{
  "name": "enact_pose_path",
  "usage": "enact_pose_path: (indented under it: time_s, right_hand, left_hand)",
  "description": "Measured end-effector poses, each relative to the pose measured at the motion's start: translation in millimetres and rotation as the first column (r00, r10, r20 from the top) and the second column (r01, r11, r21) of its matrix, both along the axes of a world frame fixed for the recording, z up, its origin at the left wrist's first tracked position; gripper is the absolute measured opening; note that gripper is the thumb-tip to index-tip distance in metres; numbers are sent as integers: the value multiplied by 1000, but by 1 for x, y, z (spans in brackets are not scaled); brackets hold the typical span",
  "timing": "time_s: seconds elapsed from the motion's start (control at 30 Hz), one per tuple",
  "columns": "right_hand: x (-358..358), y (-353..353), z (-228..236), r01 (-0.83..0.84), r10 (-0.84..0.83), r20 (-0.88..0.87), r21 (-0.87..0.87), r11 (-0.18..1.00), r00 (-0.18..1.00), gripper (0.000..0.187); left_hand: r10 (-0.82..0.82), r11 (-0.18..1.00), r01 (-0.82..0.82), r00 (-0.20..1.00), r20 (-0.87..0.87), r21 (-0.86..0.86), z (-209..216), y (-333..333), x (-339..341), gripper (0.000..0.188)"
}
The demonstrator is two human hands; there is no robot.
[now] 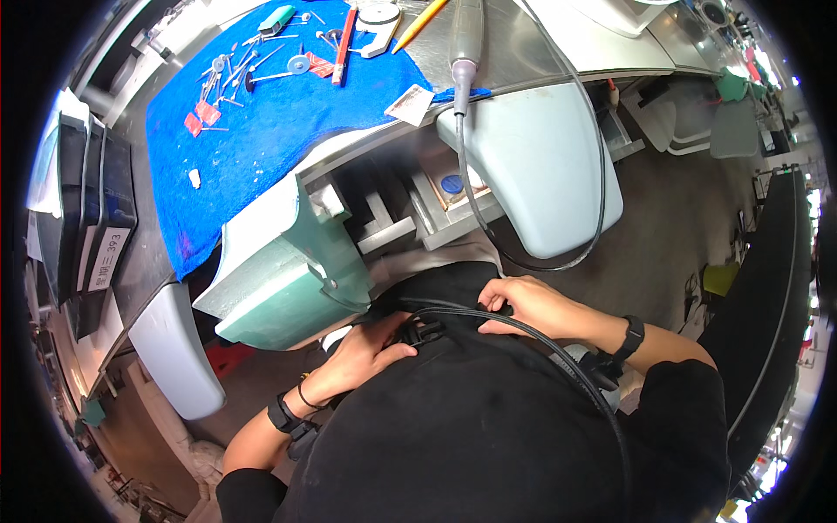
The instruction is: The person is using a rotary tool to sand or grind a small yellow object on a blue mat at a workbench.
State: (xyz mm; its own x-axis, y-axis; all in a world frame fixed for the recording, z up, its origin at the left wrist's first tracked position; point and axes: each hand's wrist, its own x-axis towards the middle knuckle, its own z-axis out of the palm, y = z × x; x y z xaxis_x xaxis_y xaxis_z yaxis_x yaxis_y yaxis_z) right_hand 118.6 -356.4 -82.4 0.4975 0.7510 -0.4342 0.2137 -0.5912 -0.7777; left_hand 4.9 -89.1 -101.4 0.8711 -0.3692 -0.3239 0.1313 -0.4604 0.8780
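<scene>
At my waist, my left hand (370, 350) is closed on a black plastic buckle (424, 332), its thumb lying along the near side. To the right of it, my right hand (530, 305) pinches a small black piece (500, 309) between thumb and fingers. That piece looks like a strap end or buckle part, but most of it is hidden. The two hands are a short way apart over my black shirt (436, 418). A black cable (523, 327) arches between them and runs down over my right side. Each wrist wears a black band.
Ahead, a blue towel (288, 131) on the metal bench carries several small rotary bits, a red stick (344, 48) and a yellow pencil (420, 24). A grey rotary handpiece (468, 44) trails its cord. Grey armrests (545, 174), a green-grey bench part (288, 279) and open drawers (427, 209) jut toward me.
</scene>
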Motion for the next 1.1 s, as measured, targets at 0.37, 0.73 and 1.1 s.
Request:
enact_pose_path:
  time_s: [0.37,0.73,1.1]
  right_hand:
    - [23,-68,15,15,-47,-443,-74,997,895,27]
    - [11,-75,37,185,-1,-662,208,960,749,34]
    - [-6,7,17,25,177,-656,287,958,733,29]
  left_hand:
    - [41,999,-41,999,9,-18,-2,1,-4,54]
    - [43,998,-41,998,47,-39,-9,3,-6,54]
    - [17,1000,-18,1000,-21,-25,-4,1,-3,50]
